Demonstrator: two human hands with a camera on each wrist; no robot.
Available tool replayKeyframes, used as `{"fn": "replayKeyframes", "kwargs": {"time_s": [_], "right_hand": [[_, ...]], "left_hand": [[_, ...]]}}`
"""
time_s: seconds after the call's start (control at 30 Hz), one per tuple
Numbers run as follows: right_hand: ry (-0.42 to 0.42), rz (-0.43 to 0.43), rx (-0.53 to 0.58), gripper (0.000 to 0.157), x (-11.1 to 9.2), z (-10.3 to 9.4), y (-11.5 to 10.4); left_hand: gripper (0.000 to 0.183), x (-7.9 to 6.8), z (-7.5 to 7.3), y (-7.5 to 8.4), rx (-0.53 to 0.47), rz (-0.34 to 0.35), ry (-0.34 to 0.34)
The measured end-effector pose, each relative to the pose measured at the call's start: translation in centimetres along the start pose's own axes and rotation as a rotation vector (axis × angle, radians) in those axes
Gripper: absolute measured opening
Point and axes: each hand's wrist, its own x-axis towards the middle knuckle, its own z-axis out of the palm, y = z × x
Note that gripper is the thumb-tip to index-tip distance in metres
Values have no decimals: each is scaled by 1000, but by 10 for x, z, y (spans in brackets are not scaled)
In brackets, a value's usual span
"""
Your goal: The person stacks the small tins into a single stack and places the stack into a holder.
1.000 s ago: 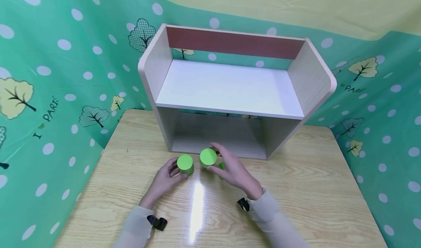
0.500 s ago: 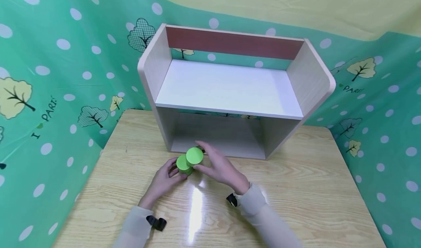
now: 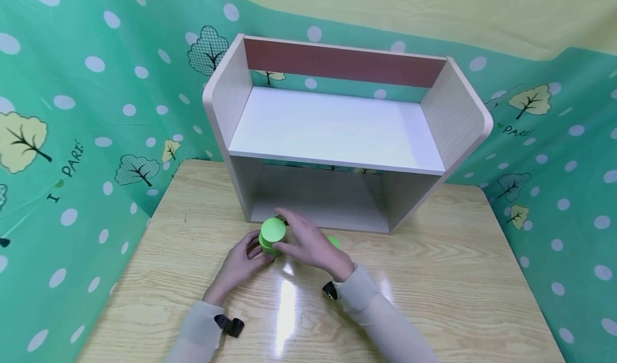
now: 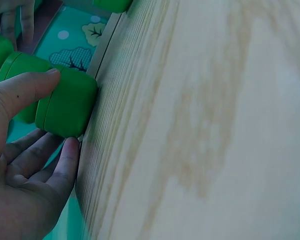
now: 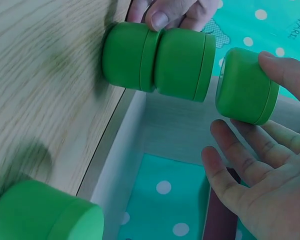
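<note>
Two green lidded jars stand stacked, the lower jar [image 5: 125, 57] on the table and the second jar [image 5: 182, 65] on its lid. My left hand [image 3: 239, 264] grips the lower one between thumb and fingers. In my right hand [image 3: 310, 243] is a third green jar [image 5: 242, 87], held between thumb and fingers just above the stack. A narrow gap shows under it in the right wrist view. From the head view, this held jar [image 3: 273, 229] overlaps the stack and hides most of it. A fourth green jar [image 5: 47, 212] stands apart on the table, partly hidden by my right hand in the head view.
A two-level shelf unit [image 3: 337, 130] with pale sides and a reddish back strip stands just behind the jars. The wooden table [image 3: 434, 277] reaches out on both sides. A green dotted cloth [image 3: 96, 191] hangs around the back and sides.
My right hand has carried its jar leftward, from beside the stack to over it. My left hand has stayed in place on the lower jar. The fourth jar shows again behind my right hand.
</note>
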Motion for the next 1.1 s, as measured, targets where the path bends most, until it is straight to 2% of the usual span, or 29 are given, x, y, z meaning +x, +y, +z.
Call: {"fn": "replayKeyframes", "kwargs": {"time_s": [0.37,1.1], "right_hand": [[-16,-24,-3,76,2,6,1],[-27,12,-6,76,4,10,0]], "left_hand": [[71,1,0,-3,8,-29,5],[73,1,-1,-1,30,-29,-1]]}}
